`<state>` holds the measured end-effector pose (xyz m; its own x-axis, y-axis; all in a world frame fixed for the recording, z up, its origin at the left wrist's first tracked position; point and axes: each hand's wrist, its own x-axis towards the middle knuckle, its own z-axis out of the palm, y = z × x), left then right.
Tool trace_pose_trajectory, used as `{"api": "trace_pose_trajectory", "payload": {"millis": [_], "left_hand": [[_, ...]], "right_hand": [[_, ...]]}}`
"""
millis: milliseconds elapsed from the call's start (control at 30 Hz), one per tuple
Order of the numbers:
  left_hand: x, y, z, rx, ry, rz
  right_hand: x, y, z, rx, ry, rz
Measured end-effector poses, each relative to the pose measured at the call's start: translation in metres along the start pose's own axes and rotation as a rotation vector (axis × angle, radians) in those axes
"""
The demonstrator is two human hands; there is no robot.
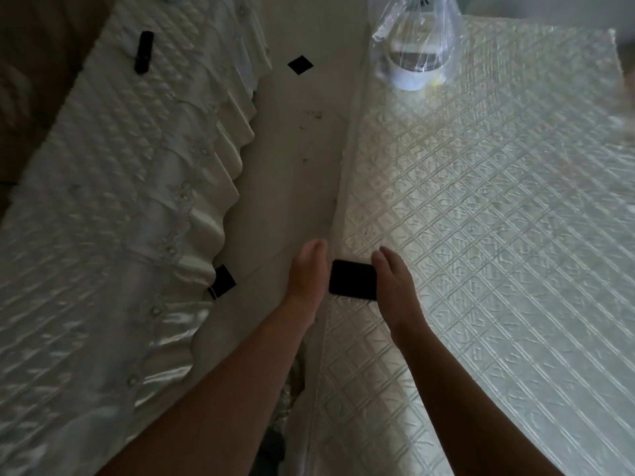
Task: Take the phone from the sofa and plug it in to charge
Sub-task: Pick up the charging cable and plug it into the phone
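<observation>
A black phone (352,280) is low in the middle of the view, over the near left edge of a white embossed surface (481,201). My left hand (305,273) presses against its left side with the fingers together. My right hand (395,286) grips its right side, fingers over the edge. The screen is dark, and no cable or charger is in view. The sofa (103,201), under a white quilted satin cover with a ruffled hem, runs along the left.
A slim black object (143,51) lies on the sofa at the far left. A clear plastic bag with a white container (412,53) stands at the far end of the embossed surface. A pale floor strip with black diamond tiles (300,64) separates the two.
</observation>
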<state>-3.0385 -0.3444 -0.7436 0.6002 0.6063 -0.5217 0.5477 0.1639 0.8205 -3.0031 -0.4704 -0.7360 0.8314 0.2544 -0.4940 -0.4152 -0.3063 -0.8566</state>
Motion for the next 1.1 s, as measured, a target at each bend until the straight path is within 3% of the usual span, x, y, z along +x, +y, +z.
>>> {"api": "trace_pose_trajectory", "payload": {"millis": [267,533,900,1100], "left_hand": [[-0.034,0.017,-0.062,-0.349,0.177,-0.070],[-0.080,0.028,-0.180,-0.638,0.390,-0.083],[-0.104,-0.024,-0.337,-0.684,0.614,-0.110],[-0.106,-0.068,-0.406,-0.700,0.692,-0.171]], "right_hand": [[-0.036,-0.069,0.044,-0.025,-0.274,-0.153],[-0.094,-0.118,0.131,-0.059,-0.472,-0.189],[-0.159,-0.090,0.275,-0.068,-0.730,-0.119],[-0.174,-0.068,0.343,-0.151,-0.723,-0.093]]}}
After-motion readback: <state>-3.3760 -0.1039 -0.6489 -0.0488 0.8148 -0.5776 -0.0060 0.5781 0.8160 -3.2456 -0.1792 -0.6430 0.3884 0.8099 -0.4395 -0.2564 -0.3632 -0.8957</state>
